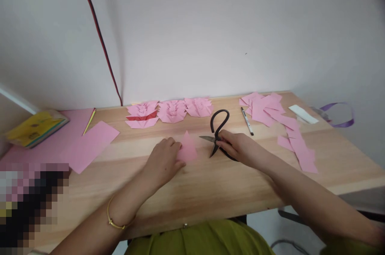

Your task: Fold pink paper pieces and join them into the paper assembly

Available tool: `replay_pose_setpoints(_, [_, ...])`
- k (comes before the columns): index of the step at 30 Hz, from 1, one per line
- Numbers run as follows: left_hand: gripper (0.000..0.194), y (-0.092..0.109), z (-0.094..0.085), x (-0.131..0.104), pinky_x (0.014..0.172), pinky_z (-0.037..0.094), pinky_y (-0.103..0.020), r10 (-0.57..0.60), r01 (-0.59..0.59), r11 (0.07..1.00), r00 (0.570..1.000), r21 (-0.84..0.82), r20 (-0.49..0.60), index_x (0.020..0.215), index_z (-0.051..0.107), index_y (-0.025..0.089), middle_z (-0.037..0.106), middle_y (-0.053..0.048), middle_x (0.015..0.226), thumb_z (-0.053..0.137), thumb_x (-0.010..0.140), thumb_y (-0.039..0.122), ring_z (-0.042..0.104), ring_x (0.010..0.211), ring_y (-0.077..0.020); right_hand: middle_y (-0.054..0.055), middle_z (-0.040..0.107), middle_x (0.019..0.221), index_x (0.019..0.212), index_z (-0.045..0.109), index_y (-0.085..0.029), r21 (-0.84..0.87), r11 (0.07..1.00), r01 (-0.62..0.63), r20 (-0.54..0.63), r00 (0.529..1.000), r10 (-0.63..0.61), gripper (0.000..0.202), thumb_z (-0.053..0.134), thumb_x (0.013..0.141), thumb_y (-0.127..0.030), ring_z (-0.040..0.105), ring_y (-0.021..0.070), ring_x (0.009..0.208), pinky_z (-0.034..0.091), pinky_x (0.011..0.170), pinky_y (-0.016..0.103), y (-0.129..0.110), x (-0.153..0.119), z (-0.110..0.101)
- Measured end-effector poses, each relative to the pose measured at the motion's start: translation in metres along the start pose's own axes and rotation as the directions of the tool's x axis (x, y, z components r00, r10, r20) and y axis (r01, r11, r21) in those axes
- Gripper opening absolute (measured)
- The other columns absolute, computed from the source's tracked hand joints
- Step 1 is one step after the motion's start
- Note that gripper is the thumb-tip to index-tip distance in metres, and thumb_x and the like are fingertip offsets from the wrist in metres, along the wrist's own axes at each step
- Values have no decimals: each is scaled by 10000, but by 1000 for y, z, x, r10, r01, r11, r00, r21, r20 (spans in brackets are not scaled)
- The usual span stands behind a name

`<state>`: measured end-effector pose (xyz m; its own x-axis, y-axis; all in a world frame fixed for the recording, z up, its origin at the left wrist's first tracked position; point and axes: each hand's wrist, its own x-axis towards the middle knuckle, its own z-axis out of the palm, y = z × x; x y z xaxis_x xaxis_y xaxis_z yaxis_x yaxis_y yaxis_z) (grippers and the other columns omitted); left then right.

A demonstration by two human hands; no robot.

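Near the middle of the wooden table, my left hand (165,158) grips the left side of a small pink paper (188,148) folded to a point at the top. Its fingers hide part of the paper's left edge. Just to the right, my right hand (237,146) is closed around black-handled scissors (214,139). Their blades stand apart and point left toward the paper, without touching it. One looped handle rises above my fingers.
Folded pink paper pieces (171,111), one with a red strip, line the wall. Pink scraps (296,142), a pen (247,122) and a white strip (303,114) lie right. A pink sheet (93,146), a yellow pencil (89,122) and a yellow packet (37,128) lie left.
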<state>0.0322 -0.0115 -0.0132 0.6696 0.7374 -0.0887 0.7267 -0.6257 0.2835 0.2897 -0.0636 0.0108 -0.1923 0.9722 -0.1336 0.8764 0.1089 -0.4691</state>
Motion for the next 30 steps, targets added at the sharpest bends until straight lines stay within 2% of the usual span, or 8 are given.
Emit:
replay_pose_setpoints(8, [121, -2, -4, 5, 650, 379, -305, -3, 4, 998, 1000, -70, 7, 756, 555, 165, 571, -42, 793, 589, 763, 281, 516, 753, -193, 46, 682, 803, 991, 475, -194, -177, 982, 64, 99, 994, -47, 179, 431, 908, -347, 627, 196, 709, 347, 568, 249, 6, 8, 12])
replay_pose_setpoints(11, [175, -3, -5, 4, 645, 375, -294, 29, -30, 994, 999, -108, -17, 714, 533, 168, 564, -36, 740, 473, 849, 262, 507, 729, -177, 44, 686, 790, 1012, 483, -194, -226, 968, 112, 125, 988, -85, 218, 425, 912, -378, 637, 204, 720, 329, 556, 246, 5, 13, 16])
replay_pose_setpoints(16, [242, -4, -2, 3, 671, 413, -312, 52, -55, 995, 998, -89, -26, 708, 549, 160, 567, -52, 726, 400, 886, 230, 517, 731, -181, 36, 677, 749, 958, 512, -201, -358, 914, 191, 153, 978, -144, 263, 399, 917, -435, 623, 186, 634, 281, 525, 244, -1, 19, 26])
replay_pose_setpoints(19, [162, -5, -3, 1, 749, 448, -365, 78, -82, 996, 990, -34, -120, 910, 596, 136, 598, -99, 896, 461, 849, 200, 531, 853, -218, 42, 668, 781, 961, 521, -199, -413, 871, 267, 138, 963, -230, 271, 391, 922, -433, 617, 183, 649, 297, 551, 252, -3, 18, 30])
replay_pose_setpoints(21, [314, -8, -5, 1, 858, 433, -412, 184, -188, 982, 957, 4, -223, 1134, 540, 133, 569, -132, 1106, 477, 826, 142, 497, 1010, -243, 46, 662, 823, 998, 517, -196, -417, 858, 300, 116, 954, -277, 256, 398, 924, -411, 619, 183, 687, 317, 581, 259, -3, 16, 31])
replay_pose_setpoints(23, [361, -14, -7, 4, 910, 413, -415, 342, -343, 939, 910, 35, -236, 1182, 526, 164, 557, -119, 1178, 413, 848, 91, 473, 1073, -231, 45, 656, 836, 1040, 505, -195, -405, 862, 306, 102, 952, -290, 247, 410, 923, -390, 617, 181, 706, 329, 599, 263, -2, 14, 31])
replay_pose_setpoints(27, [365, -26, -8, 13, 924, 404, -396, 570, -567, 821, 814, 60, -110, 1176, 546, 188, 553, -86, 1241, 383, 867, 84, 471, 1080, -219, 38, 643, 835, 1085, 499, -206, -370, 876, 309, 109, 951, -290, 243, 414, 922, -365, 609, 176, 723, 348, 626, 264, -2, 11, 29])
replay_pose_setpoints(30, [323, -32, -7, 16, 859, 421, -365, 595, -593, 804, 803, 56, -34, 1137, 576, 190, 597, -90, 1160, 383, 885, 128, 505, 1008, -210, 47, 631, 849, 1072, 521, -203, -331, 888, 319, 112, 948, -299, 233, 409, 925, -344, 601, 177, 755, 368, 666, 272, -2, 7, 26])
